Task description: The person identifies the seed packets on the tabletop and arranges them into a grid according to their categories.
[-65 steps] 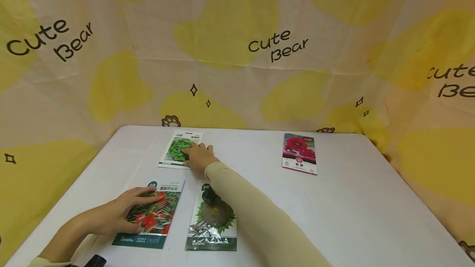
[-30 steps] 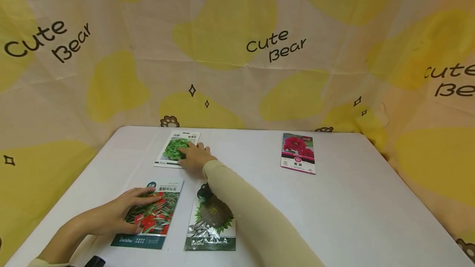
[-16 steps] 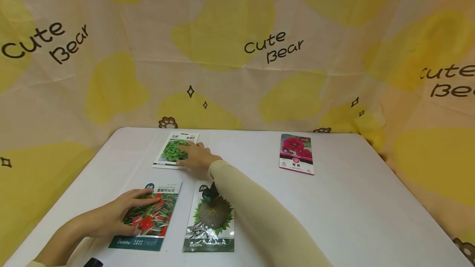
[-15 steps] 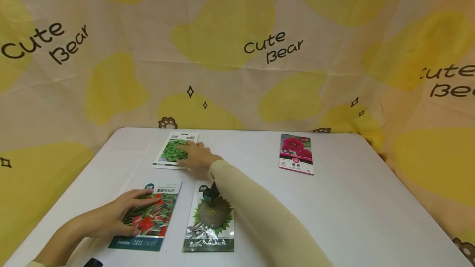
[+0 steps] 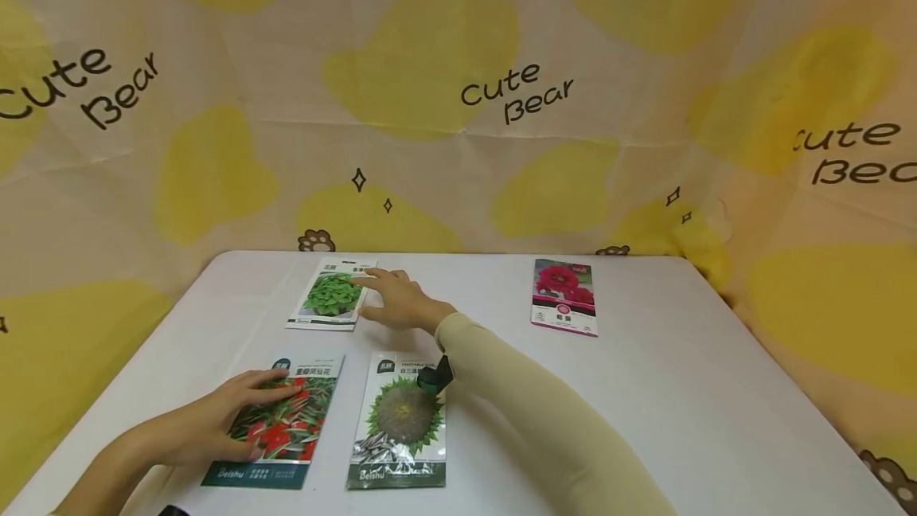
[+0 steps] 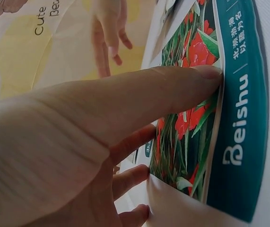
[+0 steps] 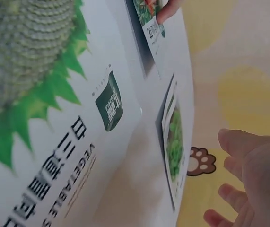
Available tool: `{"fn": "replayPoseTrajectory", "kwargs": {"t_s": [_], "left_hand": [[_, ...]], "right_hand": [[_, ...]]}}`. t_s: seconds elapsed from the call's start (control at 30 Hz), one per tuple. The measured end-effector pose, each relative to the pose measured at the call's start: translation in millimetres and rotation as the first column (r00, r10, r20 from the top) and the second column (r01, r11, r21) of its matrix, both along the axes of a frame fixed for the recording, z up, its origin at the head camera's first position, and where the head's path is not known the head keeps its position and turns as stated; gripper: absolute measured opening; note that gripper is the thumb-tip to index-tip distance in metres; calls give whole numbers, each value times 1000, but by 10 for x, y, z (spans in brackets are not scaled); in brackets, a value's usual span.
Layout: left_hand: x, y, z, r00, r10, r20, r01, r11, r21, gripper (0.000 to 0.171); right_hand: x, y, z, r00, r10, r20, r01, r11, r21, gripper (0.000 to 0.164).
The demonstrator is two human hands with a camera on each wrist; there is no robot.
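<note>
My left hand [image 5: 208,424] rests on a seed packet with red flowers [image 5: 290,424] at the front left of the table. In the left wrist view its thumb [image 6: 172,87] presses the packet's face, while the other fingers reach the far edge. At the back left lies a white seed packet with green leaves [image 5: 333,295]. My right hand [image 5: 404,301] hovers at that packet's right side, fingers extended and holding nothing; the right wrist view shows the hand [image 7: 262,175] raised apart from the leafy packet [image 7: 175,144]. Below my right wrist lies a sunflower seed packet [image 5: 404,412].
A seed packet with crimson flowers [image 5: 563,297] lies at the back right of the white table [image 5: 645,404]. Behind the table hangs a yellow-patterned cloth [image 5: 423,62] with "Cute Bear" lettering. A black wrist device [image 5: 435,377] overlaps the sunflower packet in the head view.
My right hand has come up off the leafy packet and shifted slightly right, uncovering more of it and of the sunflower packet. The left hand stays on its packet; the head view has drifted slightly.
</note>
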State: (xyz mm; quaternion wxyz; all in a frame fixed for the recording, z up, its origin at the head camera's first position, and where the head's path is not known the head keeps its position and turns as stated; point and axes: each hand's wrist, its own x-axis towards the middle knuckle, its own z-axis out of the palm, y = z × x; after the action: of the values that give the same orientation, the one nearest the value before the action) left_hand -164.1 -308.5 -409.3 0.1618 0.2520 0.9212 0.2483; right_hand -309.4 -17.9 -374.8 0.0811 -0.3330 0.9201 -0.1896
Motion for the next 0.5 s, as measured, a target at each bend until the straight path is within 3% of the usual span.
{"fn": "replayPoseTrajectory", "kwargs": {"t_s": [0.3,0.5], "left_hand": [[-19,9,-1,1000,25,15,-25,1000,4,78],[-22,-13,-49,1000,-2,-28,1,1000,-14,79]], "right_hand": [[126,305,16,998,9,-59,-11,999,-33,58],[221,570,-9,998,11,-61,-18,994,-111,57]]}}
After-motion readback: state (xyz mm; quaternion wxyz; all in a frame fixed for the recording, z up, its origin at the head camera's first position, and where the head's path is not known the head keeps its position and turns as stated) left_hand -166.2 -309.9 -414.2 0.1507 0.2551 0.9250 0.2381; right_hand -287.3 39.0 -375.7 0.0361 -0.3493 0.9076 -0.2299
